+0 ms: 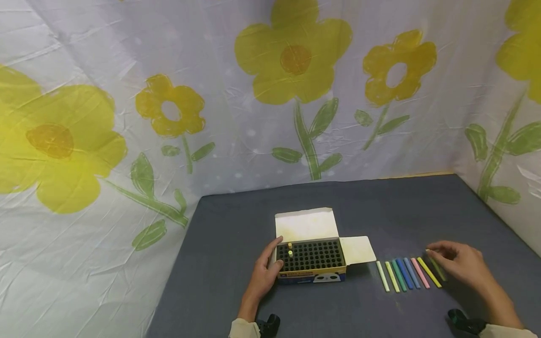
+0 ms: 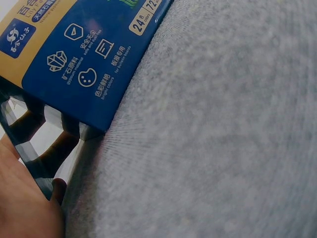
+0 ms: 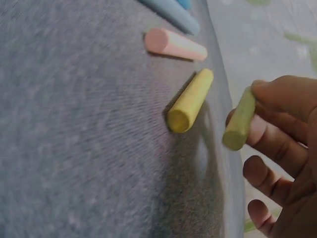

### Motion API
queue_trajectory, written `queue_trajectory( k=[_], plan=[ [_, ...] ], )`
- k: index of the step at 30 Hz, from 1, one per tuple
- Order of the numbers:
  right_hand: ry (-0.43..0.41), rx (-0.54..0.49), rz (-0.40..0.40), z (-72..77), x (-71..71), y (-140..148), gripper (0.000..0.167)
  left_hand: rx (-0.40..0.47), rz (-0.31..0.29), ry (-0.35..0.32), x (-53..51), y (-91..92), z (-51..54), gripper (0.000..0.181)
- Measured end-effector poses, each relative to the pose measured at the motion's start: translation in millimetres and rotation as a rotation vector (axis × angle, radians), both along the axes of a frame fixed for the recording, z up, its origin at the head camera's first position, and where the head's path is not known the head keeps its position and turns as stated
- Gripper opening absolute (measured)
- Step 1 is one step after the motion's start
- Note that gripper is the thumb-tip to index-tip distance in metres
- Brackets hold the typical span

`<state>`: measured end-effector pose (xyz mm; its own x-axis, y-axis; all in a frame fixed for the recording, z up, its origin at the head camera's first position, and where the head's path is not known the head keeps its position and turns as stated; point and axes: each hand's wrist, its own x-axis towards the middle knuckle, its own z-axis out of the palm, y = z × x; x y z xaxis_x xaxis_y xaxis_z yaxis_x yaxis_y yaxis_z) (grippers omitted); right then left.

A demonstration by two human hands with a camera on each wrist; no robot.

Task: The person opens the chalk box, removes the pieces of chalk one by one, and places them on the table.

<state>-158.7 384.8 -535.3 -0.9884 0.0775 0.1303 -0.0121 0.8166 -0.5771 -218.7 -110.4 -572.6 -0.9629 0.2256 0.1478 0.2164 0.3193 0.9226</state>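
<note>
My left hand (image 1: 263, 277) holds the left end of an open chalk box (image 1: 313, 273), its thumb at the front corner and index finger toward the back. In the left wrist view, part of that hand shows beside the blue and yellow printed box (image 2: 94, 69). Two chalk tips (image 1: 290, 253) stand in the box's black holed insert. Over on the right, my right hand (image 1: 462, 265) pinches an olive-green chalk stick (image 3: 240, 121) between thumb and fingers, tilted above the table. A yellow chalk stick (image 3: 190, 101) lies beside it on the cloth.
Left of the right hand lies a row of several chalk sticks, including a pink one (image 1: 420, 272), a blue one (image 1: 404, 273) and a white one (image 1: 382, 276). The box's white lid (image 1: 306, 224) and side flap (image 1: 358, 249) spread outward. Flower-printed curtain (image 1: 236, 155) borders the grey table (image 1: 220, 244).
</note>
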Motion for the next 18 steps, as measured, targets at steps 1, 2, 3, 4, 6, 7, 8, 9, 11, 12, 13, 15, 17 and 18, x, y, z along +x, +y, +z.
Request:
queue_trajectory(
  k=[1, 2, 3, 4, 6, 7, 8, 9, 11, 12, 13, 15, 17, 18],
  plan=[
    [-0.016, 0.016, 0.007, -0.5, -0.9, 1.0, 0.026, -0.002, -0.001, 0.004, 0.2, -0.1, 0.2, 0.066],
    [-0.031, 0.032, 0.014, -1.0, -1.8, 1.6, 0.026, -0.001, -0.001, 0.004, 0.2, -0.2, 0.3, 0.066],
    [-0.046, 0.047, 0.018, -1.9, -2.7, 2.1, 0.026, -0.002, 0.001, 0.005, 0.2, -0.2, 0.4, 0.067],
    [-0.057, 0.068, 0.022, -2.9, -3.6, 2.4, 0.025, -0.001, 0.002, 0.005, 0.2, -0.2, 0.3, 0.067],
    [-0.082, 0.103, 0.028, -4.4, -5.4, 2.2, 0.024, 0.001, 0.005, 0.005, 0.2, -0.1, 0.0, 0.067],
    [-0.091, 0.116, 0.029, -5.3, -5.7, 1.7, 0.023, 0.002, 0.006, 0.005, 0.2, 0.1, 0.1, 0.067],
    [-0.101, 0.125, 0.029, -6.0, -5.9, 1.4, 0.023, 0.003, 0.009, 0.000, 0.2, 0.2, 0.0, 0.067],
    [-0.111, 0.132, 0.029, -6.3, -5.9, 1.0, 0.022, 0.003, 0.009, 0.000, 0.4, 0.5, 0.3, 0.067],
    [-0.125, 0.140, 0.031, -6.5, -6.0, 0.4, 0.023, 0.001, 0.006, 0.002, 0.7, 0.5, 0.3, 0.067],
    [-0.130, 0.142, 0.031, -6.6, -5.7, 0.1, 0.023, 0.001, 0.004, 0.003, 1.0, 0.5, 0.5, 0.066],
    [-0.134, 0.143, 0.031, -6.3, -5.8, 0.0, 0.024, 0.002, 0.002, 0.003, 1.1, 0.5, 0.8, 0.066],
    [-0.135, 0.145, 0.031, -5.4, -5.9, 0.2, 0.026, 0.004, -0.003, 0.006, 1.3, 0.2, 1.1, 0.066],
    [-0.131, 0.146, 0.024, -4.1, -5.9, 0.4, 0.028, 0.005, -0.006, 0.005, 1.2, -0.2, 1.3, 0.067],
    [-0.125, 0.146, 0.019, -3.3, -5.8, 0.3, 0.029, 0.002, -0.010, 0.010, 1.2, -0.4, 1.3, 0.066]
  ],
)
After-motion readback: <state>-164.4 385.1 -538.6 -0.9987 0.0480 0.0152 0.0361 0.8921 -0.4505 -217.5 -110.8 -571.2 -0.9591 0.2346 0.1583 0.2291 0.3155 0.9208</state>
